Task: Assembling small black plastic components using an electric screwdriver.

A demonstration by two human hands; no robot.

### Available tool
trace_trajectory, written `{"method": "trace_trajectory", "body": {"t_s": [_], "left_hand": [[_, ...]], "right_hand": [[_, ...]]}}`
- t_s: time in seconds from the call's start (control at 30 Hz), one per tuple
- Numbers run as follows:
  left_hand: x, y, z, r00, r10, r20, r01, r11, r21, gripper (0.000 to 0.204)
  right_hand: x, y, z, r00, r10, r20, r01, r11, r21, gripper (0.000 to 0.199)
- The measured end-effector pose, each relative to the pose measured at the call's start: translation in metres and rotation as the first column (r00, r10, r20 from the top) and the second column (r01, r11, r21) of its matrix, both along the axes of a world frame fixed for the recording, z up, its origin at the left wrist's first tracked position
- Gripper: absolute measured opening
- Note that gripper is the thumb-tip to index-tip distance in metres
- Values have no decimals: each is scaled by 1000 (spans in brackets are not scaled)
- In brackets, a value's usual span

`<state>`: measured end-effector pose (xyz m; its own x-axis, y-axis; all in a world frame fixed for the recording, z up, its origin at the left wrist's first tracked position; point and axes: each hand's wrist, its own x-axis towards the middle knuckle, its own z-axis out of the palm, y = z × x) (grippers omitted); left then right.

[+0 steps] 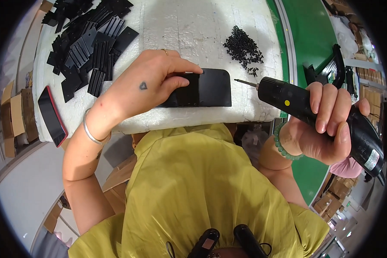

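My left hand (148,81) rests over a flat black plastic panel (216,88) with rounded right corners, lying near the table's front edge. Its index fingertip touches the panel's upper edge, and the thumb is bent over the recessed middle part; the other fingers and the panel's left end are largely hidden. My right hand (327,122) is wrapped round a black electric screwdriver (284,96). The thin bit (245,82) points left, apart from the panel, just below a heap of small black screws (244,47).
Black plastic parts (90,51), some ribbed, are piled at the far left of the white padded table (172,30). A dark phone with a red edge (53,114) lies at the left rim. A green surface (307,38) runs along the right, with a black curved part (337,66).
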<state>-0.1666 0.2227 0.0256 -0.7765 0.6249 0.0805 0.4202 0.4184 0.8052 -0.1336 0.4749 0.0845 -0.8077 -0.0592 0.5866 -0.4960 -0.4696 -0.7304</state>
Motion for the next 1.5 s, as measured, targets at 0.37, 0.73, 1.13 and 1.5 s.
{"method": "trace_trajectory", "body": {"t_s": [0.37, 0.73, 1.13, 1.5], "left_hand": [[3, 5, -8, 983, -29, -182, 17, 997, -69, 31], [16, -2, -13, 967, 167, -191, -210, 950, -229, 35], [22, 6, -24, 972, 235, 23, -230, 965, -122, 26], [28, 2, -27, 963, 262, 60, -252, 959, -131, 27]], "right_hand": [[0, 3, 0, 999, -35, -1, 35, 999, 2, 34], [-5, -22, 3, 993, 115, -36, -112, 991, 76, 36], [-17, -70, -7, 986, 142, 85, -159, 956, 248, 40], [-14, -91, -9, 979, 177, 101, -202, 917, 345, 31]]}}
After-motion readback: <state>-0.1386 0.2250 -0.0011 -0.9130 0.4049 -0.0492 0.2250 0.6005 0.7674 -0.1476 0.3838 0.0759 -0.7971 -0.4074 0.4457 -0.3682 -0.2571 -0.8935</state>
